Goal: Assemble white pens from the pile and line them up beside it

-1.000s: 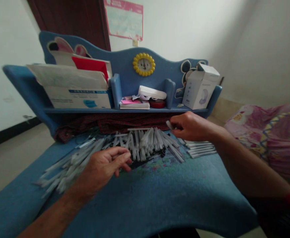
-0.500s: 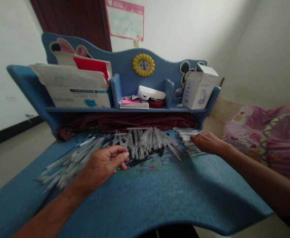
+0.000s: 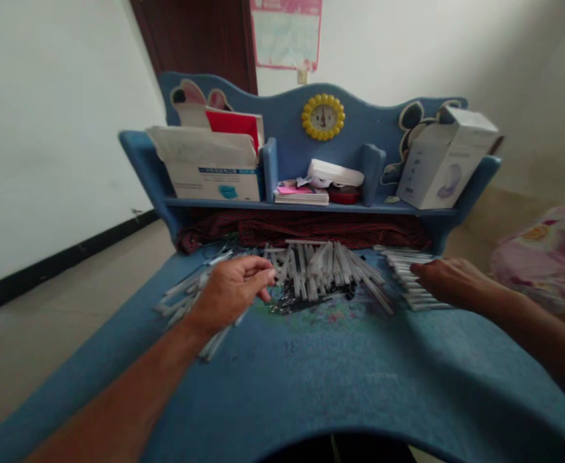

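My left hand (image 3: 238,287) hovers over the blue table with its thumb and fingers pinched together. A tiny dark bit shows at its fingertips, too small to name. Under and beside it lies a loose heap of long, clear, tube-like plastic pieces (image 3: 219,342). A middle pile of shorter clear pieces (image 3: 328,267) sits just right of that hand, with small black parts (image 3: 289,301) along its near edge. My right hand (image 3: 449,281) is closed at the right, its fingertips down on a neat row of similar whitish pieces (image 3: 415,297). Whatever it grips is hidden.
Behind the piles, a dark red checked cloth (image 3: 306,226) lies beneath a blue shelf (image 3: 292,207). On the shelf stand a mask box (image 3: 215,183), papers (image 3: 302,198), a red round case (image 3: 344,195) and a white box (image 3: 446,164). The table's front edge curves inward (image 3: 340,434).
The view has turned left, so the table and shelf appear farther right. My left hand stays pinched near the middle pile, and my right hand stays at the neat row.
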`<state>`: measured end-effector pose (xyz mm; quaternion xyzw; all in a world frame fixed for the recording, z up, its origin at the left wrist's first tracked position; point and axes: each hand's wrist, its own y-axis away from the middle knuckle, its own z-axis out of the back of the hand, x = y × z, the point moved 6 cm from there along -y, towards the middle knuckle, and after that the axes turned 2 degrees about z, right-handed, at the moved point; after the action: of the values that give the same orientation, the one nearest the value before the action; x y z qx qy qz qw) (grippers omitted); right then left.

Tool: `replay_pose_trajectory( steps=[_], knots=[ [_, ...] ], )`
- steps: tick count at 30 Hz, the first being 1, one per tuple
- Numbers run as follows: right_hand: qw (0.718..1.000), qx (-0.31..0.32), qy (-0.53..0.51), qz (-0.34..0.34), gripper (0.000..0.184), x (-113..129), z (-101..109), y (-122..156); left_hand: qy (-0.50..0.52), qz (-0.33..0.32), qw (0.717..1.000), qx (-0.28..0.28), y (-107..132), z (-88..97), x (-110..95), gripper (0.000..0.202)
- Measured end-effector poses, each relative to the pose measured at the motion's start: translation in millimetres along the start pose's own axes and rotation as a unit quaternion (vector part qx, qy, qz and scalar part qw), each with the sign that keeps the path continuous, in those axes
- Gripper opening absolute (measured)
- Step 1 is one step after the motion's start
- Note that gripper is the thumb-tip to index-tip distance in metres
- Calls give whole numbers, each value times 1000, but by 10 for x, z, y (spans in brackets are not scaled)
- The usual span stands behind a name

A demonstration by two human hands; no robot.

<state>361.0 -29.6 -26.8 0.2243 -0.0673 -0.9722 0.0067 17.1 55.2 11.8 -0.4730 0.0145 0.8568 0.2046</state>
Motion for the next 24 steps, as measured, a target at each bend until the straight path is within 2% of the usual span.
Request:
replay_pose_trajectory(
  steps=[4, 8, 12, 16, 24],
  knots=[
    [996, -51, -46, 61, 20, 324, 226, 8, -56, -13, 997, -48, -36, 142, 54, 20],
    [983, -101, -73, 133, 18, 742, 539, 2, -167, -25, 984, -51, -77, 170, 145, 19],
    [971, -135, -87, 175, 15, 1056, 785, -79, -281, -49, 959, 2, -103, 121, 173, 17],
    [964, -141, -102, 202, 17, 1255, 930, -162, -348, -41, 935, 48, -83, 99, 172, 17],
    [955, -136, -133, 228, 16, 1421, 985, -214, -387, -14, 916, 107, -42, 91, 246, 13]
  ],
)
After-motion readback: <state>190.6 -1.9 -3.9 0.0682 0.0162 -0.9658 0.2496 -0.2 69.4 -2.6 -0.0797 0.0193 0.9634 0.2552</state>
